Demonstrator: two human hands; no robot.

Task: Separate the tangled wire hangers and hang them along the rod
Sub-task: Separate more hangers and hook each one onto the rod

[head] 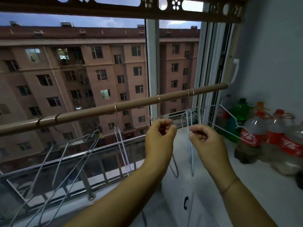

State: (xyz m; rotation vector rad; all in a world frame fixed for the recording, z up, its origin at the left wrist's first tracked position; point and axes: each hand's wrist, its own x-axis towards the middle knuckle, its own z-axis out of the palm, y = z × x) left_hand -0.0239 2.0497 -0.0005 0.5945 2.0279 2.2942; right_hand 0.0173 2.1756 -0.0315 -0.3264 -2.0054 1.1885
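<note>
A small cluster of pale wire hangers (pixel 188 126) hangs between the two raised hands, just below the rod (pixel 131 104) and in front of the window. The left hand (pixel 159 133) is closed in a pinch on thin wire near the top of the cluster, thumb and fingertips together. The right hand (pixel 203 135) is likewise curled shut on a strand of wire, just beside the left hand and at about the same height. The long loops of these hangers drop down between the forearms (the thin wires blur together, so which strand belongs to which hanger cannot be told).

The brown rod runs across the view, rising from lower left to upper right, and several hooks already sit on it. Two grey hangers (pixel 68 154) hang from its left part, tilted towards the camera; a white hanger (pixel 121 145) hangs further along, left of the left hand. Another white hanger (pixel 229 118) hangs near the right end of the rod.

On the white desk (pixel 255 182) at the right stand cola bottles (pixel 250 135) with red labels and a green bottle (pixel 241 110) behind them. Through the window glass a pink apartment building (pixel 73 68) fills the view.
</note>
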